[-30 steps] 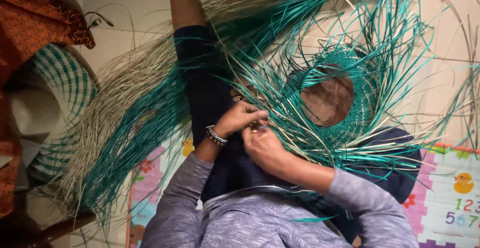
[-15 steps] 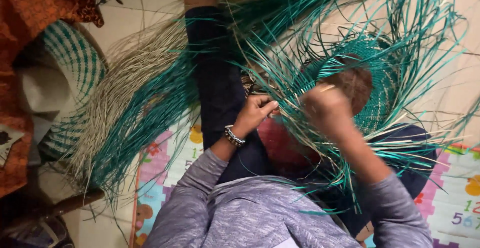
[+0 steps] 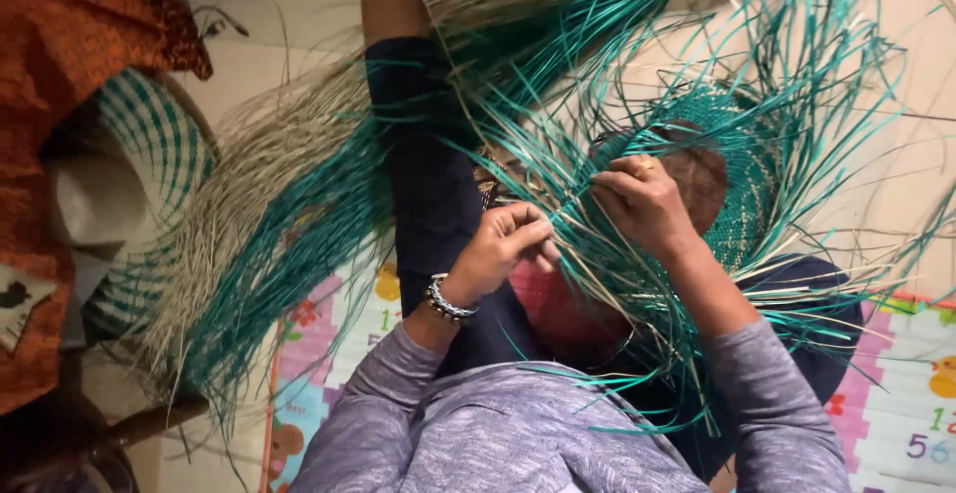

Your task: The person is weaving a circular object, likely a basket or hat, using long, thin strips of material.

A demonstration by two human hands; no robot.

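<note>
In the middle of the frame, the left hand (image 3: 503, 244) pinches thin teal and tan straw strips (image 3: 558, 229). The right hand (image 3: 642, 199) grips more strips beside the half-woven teal basket (image 3: 742, 189), right of center.

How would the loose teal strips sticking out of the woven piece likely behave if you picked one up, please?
The teal strips arc and droop, so probably springy, not stiff. They look thin and flat, so likely very light. Both the left hand and right hand pinch them, hinting they slip.
</note>
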